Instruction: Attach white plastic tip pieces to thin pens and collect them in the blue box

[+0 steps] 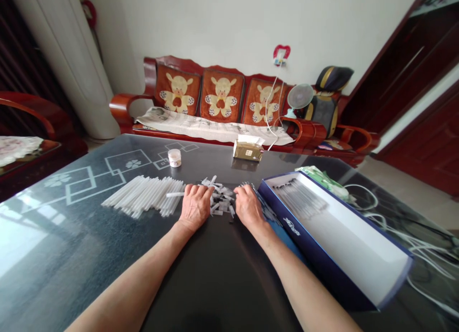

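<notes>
Evidently the left hand (196, 205) pinches a white tube (175, 194), right hand (248, 205) curled, hold unclear, box script (291, 226) illegible.

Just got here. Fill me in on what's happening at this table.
A person is working with both bare hands over the dark table. The left hand holds a white tube that sticks out toward a row of similar white tubes. The right hand is curled beside the blue box; whether it grips anything is unclear. Small pale pieces lie scattered between the hands, and slim dark-tipped sticks lie inside the box.
</notes>
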`<act>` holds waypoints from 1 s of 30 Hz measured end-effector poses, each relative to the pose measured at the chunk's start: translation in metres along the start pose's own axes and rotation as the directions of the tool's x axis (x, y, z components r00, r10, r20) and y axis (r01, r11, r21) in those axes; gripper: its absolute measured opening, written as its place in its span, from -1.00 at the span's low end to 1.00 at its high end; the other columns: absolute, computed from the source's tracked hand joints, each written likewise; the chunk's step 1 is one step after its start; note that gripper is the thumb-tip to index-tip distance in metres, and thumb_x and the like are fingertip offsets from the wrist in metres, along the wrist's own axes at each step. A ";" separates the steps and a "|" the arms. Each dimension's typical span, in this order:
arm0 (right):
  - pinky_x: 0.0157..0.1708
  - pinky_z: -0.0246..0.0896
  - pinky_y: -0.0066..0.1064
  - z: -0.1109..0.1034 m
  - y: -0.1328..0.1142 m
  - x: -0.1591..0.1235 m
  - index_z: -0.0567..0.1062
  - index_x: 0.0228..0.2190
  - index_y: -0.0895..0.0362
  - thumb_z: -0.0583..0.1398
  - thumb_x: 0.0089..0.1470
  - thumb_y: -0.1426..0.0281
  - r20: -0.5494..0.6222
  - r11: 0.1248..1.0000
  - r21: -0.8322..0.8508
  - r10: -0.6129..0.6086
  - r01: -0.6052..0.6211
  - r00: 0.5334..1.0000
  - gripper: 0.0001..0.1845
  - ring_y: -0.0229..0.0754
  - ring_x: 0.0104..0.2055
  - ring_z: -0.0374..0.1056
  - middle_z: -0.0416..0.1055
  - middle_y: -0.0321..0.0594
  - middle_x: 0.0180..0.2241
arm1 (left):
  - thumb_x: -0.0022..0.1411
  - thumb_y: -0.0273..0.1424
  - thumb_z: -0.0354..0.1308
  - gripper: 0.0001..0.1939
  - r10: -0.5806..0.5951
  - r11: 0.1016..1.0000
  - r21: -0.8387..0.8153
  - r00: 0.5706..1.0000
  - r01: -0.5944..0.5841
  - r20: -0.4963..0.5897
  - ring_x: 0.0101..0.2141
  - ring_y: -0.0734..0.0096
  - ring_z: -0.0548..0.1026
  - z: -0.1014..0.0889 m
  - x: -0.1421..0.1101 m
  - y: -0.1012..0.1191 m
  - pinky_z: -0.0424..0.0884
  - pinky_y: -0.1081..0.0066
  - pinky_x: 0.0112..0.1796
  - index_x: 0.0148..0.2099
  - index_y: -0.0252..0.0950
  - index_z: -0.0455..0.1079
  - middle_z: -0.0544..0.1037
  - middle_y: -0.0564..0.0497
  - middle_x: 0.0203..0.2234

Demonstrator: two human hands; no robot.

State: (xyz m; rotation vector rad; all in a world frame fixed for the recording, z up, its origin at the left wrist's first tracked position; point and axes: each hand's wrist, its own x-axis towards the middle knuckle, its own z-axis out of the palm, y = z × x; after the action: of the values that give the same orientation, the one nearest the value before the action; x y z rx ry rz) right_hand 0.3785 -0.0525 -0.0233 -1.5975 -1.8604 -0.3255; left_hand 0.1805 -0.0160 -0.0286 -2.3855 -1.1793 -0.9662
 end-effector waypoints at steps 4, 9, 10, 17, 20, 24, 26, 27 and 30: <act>-0.38 0.24 -0.35 -0.005 0.029 0.000 0.48 -0.40 0.11 0.12 -0.02 0.61 -0.026 0.976 -0.192 0.104 -0.107 0.994 -0.79 -0.14 -0.38 0.27 0.33 -0.11 -0.40 | 0.28 -0.51 -0.02 -0.69 0.118 0.992 -0.027 0.989 -0.121 -0.084 0.05 0.07 0.31 -0.013 0.004 0.014 0.16 0.04 0.03 -0.05 -0.12 0.45 0.45 -0.06 0.05; -0.31 0.26 -0.29 -0.005 0.034 -0.005 0.49 -0.34 0.11 0.17 -0.01 0.53 -0.030 0.952 -0.268 0.145 -0.147 0.989 -0.85 -0.10 -0.34 0.31 0.37 -0.09 -0.37 | 0.27 -0.54 0.00 -0.66 0.161 0.983 -0.075 0.981 -0.170 -0.112 -0.01 0.13 0.36 -0.022 0.006 0.022 0.33 0.15 -0.08 -0.03 -0.08 0.45 0.38 -0.06 0.11; -0.29 0.27 -0.27 -0.006 0.032 -0.004 0.49 -0.31 0.11 0.17 0.00 0.52 -0.041 0.958 -0.247 0.141 -0.147 0.989 -0.83 -0.08 -0.32 0.32 0.39 -0.08 -0.34 | 0.27 -0.55 -0.02 -0.65 0.167 0.978 -0.103 0.978 -0.181 -0.124 -0.02 0.16 0.37 -0.022 0.006 0.021 0.36 0.18 -0.08 -0.02 -0.10 0.44 0.40 -0.08 0.08; -0.21 0.36 -0.26 -0.007 0.008 0.011 0.48 -0.22 0.13 0.06 0.13 0.37 -0.040 0.844 0.473 0.306 -0.252 0.951 -0.76 -0.09 -0.18 0.44 0.51 -0.08 -0.23 | 0.29 -0.60 -0.08 -0.68 0.203 0.922 -0.272 0.941 -0.276 -0.270 0.02 0.33 0.44 -0.029 0.006 0.024 0.44 0.35 -0.02 -0.02 -0.26 0.39 0.46 -0.16 -0.04; -0.48 0.35 -0.41 -0.005 -0.008 0.017 0.44 -0.17 0.13 0.11 0.13 0.22 0.276 0.327 0.800 0.543 -0.503 0.793 -0.70 -0.13 -0.28 0.49 0.55 -0.10 -0.23 | 0.30 -0.59 -0.06 -0.69 0.251 0.883 -0.317 0.918 -0.347 -0.307 0.03 0.35 0.45 -0.034 0.007 0.034 0.46 0.42 -0.02 0.03 -0.30 0.34 0.46 -0.17 -0.01; -0.61 0.26 -0.55 -0.005 -0.020 0.028 0.43 -0.33 0.14 0.18 0.12 0.27 0.562 -0.269 0.815 0.587 -0.514 0.583 -0.82 -0.21 -0.37 0.51 0.57 -0.13 -0.35 | 0.30 -0.61 -0.08 -0.68 0.331 0.831 -0.349 0.889 -0.434 -0.317 0.04 0.35 0.45 -0.035 0.005 0.044 0.48 0.44 -0.04 0.05 -0.32 0.31 0.46 -0.17 -0.01; -0.67 0.20 -0.61 -0.007 -0.019 0.034 0.43 -0.43 0.15 0.20 0.12 0.36 0.604 -0.393 0.792 0.616 -0.467 0.506 -0.87 -0.29 -0.47 0.47 0.55 -0.20 -0.47 | 0.30 -0.62 -0.08 -0.69 0.336 0.823 -0.366 0.891 -0.435 -0.304 0.02 0.36 0.46 -0.030 0.003 0.043 0.49 0.44 -0.06 0.03 -0.33 0.31 0.47 -0.18 -0.03; -0.70 0.17 -0.64 -0.008 -0.017 0.037 0.43 -0.46 0.15 0.21 0.11 0.40 0.613 -0.431 0.787 0.634 -0.443 0.472 -0.87 -0.34 -0.53 0.43 0.53 -0.24 -0.52 | 0.30 -0.61 -0.08 -0.69 0.321 0.828 -0.373 0.899 -0.418 -0.297 -0.01 0.36 0.47 -0.027 0.002 0.041 0.49 0.44 -0.07 0.03 -0.32 0.31 0.47 -0.17 -0.05; -0.75 0.11 -0.66 -0.011 -0.011 0.042 0.44 -0.50 0.15 0.29 0.01 0.44 0.606 -0.471 0.794 0.668 -0.385 0.432 -0.87 -0.39 -0.61 0.36 0.47 -0.33 -0.60 | 0.31 -0.59 -0.10 -0.68 0.220 0.890 -0.347 0.945 -0.297 -0.244 -0.08 0.37 0.50 -0.014 0.000 0.030 0.50 0.40 -0.10 0.04 -0.31 0.32 0.48 -0.15 -0.10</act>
State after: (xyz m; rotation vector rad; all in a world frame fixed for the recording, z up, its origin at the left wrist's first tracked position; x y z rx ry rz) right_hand 0.3697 -0.0284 0.0133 -0.9796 -0.1976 1.1683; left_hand 0.1983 -0.0422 -0.0176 -2.5690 -0.6190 -1.4034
